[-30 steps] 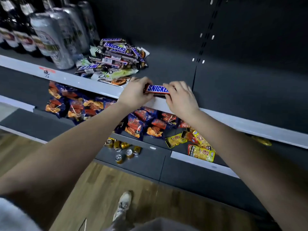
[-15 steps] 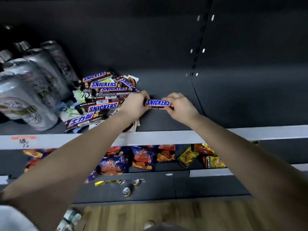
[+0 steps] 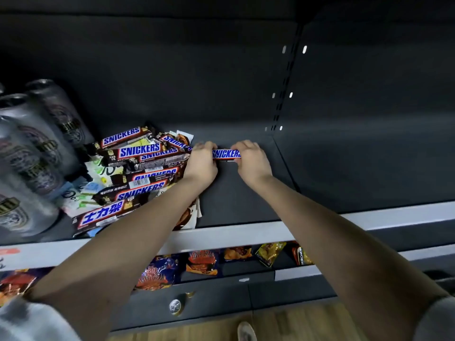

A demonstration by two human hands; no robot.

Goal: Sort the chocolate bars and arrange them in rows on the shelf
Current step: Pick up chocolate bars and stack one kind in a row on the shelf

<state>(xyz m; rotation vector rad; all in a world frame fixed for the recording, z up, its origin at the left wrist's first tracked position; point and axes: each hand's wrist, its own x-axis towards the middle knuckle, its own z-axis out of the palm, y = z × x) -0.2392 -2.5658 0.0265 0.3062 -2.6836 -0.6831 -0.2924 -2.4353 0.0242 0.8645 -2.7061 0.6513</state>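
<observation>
A brown Snickers bar (image 3: 226, 154) with a blue logo lies crosswise deep on the dark shelf (image 3: 236, 200), near the back wall. My left hand (image 3: 202, 162) grips its left end and my right hand (image 3: 252, 161) grips its right end. To the left, a loose pile of Snickers bars (image 3: 140, 166) lies mixed with pale green and white wrappers (image 3: 98, 190). My left forearm covers the pile's front right part.
Tall silver cans (image 3: 32, 153) stand at the shelf's left. The shelf's white front rail (image 3: 234, 236) runs across. Snack bags (image 3: 202, 263) fill the shelf below, small cans (image 3: 176, 306) lie lower, and a shoe (image 3: 246, 331) shows on the wooden floor.
Both hands have carried the Snickers bar from the shelf's front edge back towards the rear wall. My head has come closer and higher over the shelf.
</observation>
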